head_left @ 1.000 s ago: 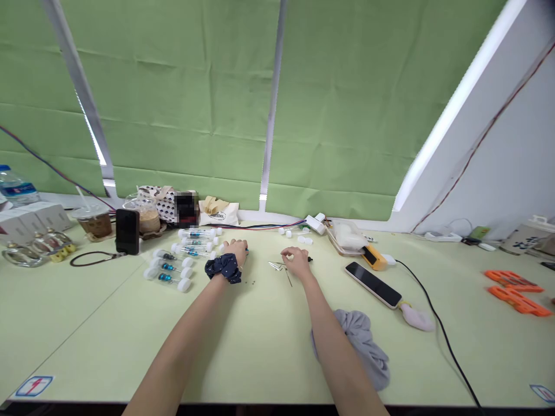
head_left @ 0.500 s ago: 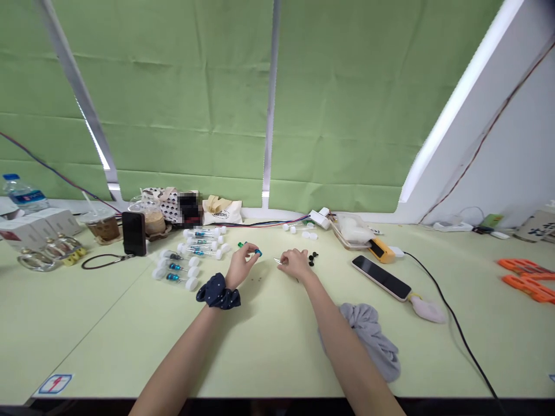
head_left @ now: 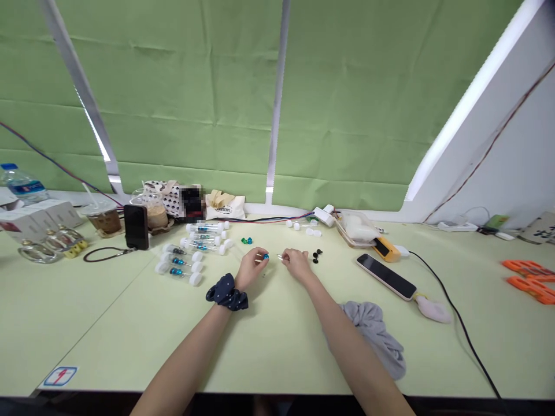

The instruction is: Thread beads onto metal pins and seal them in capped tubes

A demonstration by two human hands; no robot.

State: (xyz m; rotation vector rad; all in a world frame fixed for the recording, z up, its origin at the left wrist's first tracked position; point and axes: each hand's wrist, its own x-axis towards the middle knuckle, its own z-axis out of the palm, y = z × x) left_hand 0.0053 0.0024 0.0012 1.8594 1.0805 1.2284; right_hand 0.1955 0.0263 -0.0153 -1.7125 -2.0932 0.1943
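My left hand (head_left: 252, 268), with a dark dotted scrunchie (head_left: 227, 292) at its wrist, pinches a small blue bead (head_left: 266, 256) between thumb and fingertips. Just to the right, my right hand (head_left: 296, 264) is closed on a thin pale pointed piece (head_left: 280, 257) whose tip faces the bead; the two stand apart. Green and blue beads (head_left: 247, 241) lie behind my left hand. Several small black parts (head_left: 318, 255) are right of my right hand. Clear tubes with white caps and blue parts (head_left: 178, 271) lie in groups on the left.
A phone (head_left: 385, 277) and a grey cloth (head_left: 373, 335) lie to the right, with a black cable (head_left: 460, 326) beyond. Orange scissors-like tools (head_left: 529, 281) are at the far right. White caps (head_left: 313, 232) and a plastic tray (head_left: 356, 228) stand behind; cups (head_left: 104, 221) are at the left.
The view has shifted slightly. Both hands are a little nearer each other, and the green and blue beads behind my left hand show more fully.
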